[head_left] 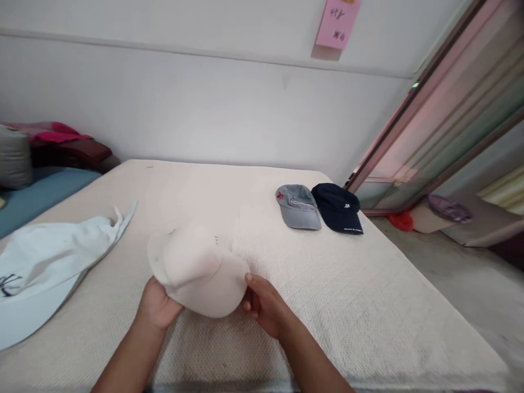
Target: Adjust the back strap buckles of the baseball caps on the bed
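A cream baseball cap (196,267) is held between my two hands above the pale textured cover, its brim turned toward the lower right. My left hand (158,305) grips the cap's left lower edge, with the fingers hidden beneath or inside it. On the other side, my right hand (264,303) pinches the brim's right edge between thumb and curled fingers. Farther back on the right lie a grey cap (299,206) with a red mark and a navy cap (338,208), side by side and touching. At the left edge lies a pale blue-white cap (53,262), partly cut off.
The cream-covered surface (368,305) reaches back to a white wall (204,109) bearing a pink note (338,24). Back left are a grey cushion (15,158) and a blue surface (53,185). A glass sliding door (442,109) and grey floor (462,273) are on the right.
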The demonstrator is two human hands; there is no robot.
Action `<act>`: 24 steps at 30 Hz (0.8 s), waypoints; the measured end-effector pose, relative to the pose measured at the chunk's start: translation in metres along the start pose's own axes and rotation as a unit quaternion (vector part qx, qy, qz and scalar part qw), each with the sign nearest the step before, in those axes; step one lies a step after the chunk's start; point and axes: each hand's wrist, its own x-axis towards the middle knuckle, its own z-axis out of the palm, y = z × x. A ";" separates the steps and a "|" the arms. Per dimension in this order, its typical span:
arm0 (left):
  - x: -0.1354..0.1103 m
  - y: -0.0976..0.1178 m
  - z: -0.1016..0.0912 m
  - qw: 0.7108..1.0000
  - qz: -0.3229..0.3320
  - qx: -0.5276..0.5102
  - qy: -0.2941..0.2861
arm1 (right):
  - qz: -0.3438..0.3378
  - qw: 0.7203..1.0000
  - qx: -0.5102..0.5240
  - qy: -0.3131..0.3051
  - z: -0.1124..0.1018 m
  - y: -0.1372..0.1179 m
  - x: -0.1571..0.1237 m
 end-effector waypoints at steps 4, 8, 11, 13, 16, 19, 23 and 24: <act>-0.002 0.002 0.003 0.999 -0.013 0.012 0.039 | 0.005 0.998 0.055 -0.003 -0.003 -0.006 0.013; -0.001 0.005 0.002 0.994 -0.031 -0.025 0.105 | -0.070 0.994 0.086 0.017 -0.001 -0.017 0.032; -0.001 0.002 0.001 0.993 -0.067 -0.016 0.100 | -0.140 0.980 0.128 0.058 -0.001 -0.038 0.047; -0.002 -0.003 0.000 0.993 -0.084 0.002 0.084 | -0.179 0.967 0.147 0.108 -0.005 -0.057 0.060; -0.002 -0.010 0.000 0.992 -0.096 0.017 0.083 | -0.210 0.953 0.152 0.155 -0.020 -0.086 0.086; -0.002 -0.014 0.001 0.991 -0.102 0.022 0.081 | -0.208 0.944 0.147 0.209 -0.041 -0.104 0.117; -0.002 -0.015 0.001 0.990 -0.106 0.027 0.092 | -0.183 0.935 0.127 0.277 -0.065 -0.106 0.145; -0.002 -0.016 0.002 0.989 -0.108 0.026 0.094 | -0.178 0.934 0.120 0.285 -0.068 -0.105 0.147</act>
